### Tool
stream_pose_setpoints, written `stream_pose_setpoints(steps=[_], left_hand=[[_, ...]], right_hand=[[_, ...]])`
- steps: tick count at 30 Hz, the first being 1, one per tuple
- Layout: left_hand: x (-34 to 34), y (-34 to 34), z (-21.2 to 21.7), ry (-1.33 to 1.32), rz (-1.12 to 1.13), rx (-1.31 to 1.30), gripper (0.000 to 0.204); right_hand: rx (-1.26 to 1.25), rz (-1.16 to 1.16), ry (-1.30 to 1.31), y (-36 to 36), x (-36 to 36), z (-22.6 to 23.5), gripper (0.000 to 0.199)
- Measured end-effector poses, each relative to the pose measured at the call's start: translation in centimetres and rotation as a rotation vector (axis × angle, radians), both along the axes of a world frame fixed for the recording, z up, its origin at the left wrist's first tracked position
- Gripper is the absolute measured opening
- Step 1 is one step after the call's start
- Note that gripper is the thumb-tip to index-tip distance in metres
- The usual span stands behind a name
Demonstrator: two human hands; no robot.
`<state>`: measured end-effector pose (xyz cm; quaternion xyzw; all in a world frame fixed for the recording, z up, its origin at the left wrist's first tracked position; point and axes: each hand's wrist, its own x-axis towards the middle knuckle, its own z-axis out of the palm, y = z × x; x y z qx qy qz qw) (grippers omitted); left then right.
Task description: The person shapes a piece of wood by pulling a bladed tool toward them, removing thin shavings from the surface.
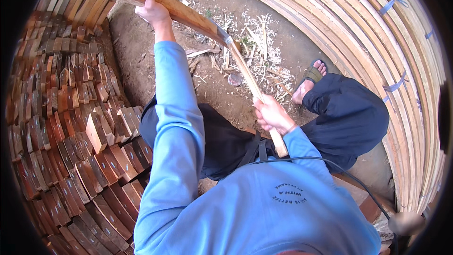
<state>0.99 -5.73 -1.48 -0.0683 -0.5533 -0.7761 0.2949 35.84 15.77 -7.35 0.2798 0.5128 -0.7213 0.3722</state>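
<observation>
My left hand (154, 10) is wrapped round a long, slightly curved wooden plank (191, 16), which slants from the upper left down towards the middle. In my right hand (274, 114) is the pale wooden handle of a hatchet (243, 68), gripped low, with its butt end close to my waist. The hatchet's grey metal head (220, 32) is at the plank's lower end; it seems to touch the wood, though the exact contact is hard to make out.
Stacked short wooden blocks (71, 132) fill the left side. Long boards tied with blue strips (389, 4) curve along the right. Wood chips (262, 38) litter the dirt floor (137, 61) by my sandalled foot (309, 80). A dark cable (344, 170) crosses my shirt.
</observation>
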Motion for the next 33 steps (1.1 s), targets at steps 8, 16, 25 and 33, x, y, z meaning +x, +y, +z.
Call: stream_pose_setpoints(steps=[8,16,25,33], left_hand=[[0.0,3.1,0.1,0.045,-0.073,0.024,0.016],[-0.3,3.6,0.1,0.084,-0.019,-0.13,0.019],[0.2,4.3,-0.5,0.096,-0.039,-0.132,0.018],[-1.0,-2.1,-1.2,-0.038,0.097,0.022,0.02]], right_hand=[[0.024,0.001,0.045,0.4,0.3,-1.7,0.014],[-0.037,-0.071,0.024,-0.3,-0.7,-1.5,0.021],[0.009,-0.038,-0.004,0.9,0.5,-1.0,0.021],[-0.014,0.056,-0.026,1.6,3.2,-0.3,0.015]])
